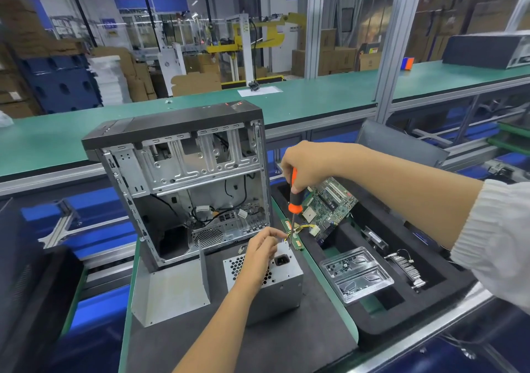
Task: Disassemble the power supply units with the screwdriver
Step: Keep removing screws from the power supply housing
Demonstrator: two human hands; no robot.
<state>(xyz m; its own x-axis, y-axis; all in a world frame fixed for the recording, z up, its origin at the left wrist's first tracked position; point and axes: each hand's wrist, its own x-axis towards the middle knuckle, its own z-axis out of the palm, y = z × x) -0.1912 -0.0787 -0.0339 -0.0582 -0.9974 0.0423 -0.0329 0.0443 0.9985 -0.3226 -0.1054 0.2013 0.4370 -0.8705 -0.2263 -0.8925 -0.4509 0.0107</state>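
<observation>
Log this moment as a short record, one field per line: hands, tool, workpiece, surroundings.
left hand: steadying top of power supply unit
right hand: gripping orange-handled screwdriver, tip down at unit's far top edge
workpiece: on dark mat
behind: open computer case, upright
right: foam tray holding motherboard, clear plastic tray

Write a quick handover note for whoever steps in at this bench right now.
Right hand: gripping the orange screwdriver, upright, tip at the far top corner of the power supply.
Left hand: resting on the power supply's top, fingers by the tip.
Power supply stands on the black mat, in front of the open computer case; its yellow wires trail right.
Done: the power supply is out of the case.
Left: its cover looks still on; take out the screws and open it.
</observation>
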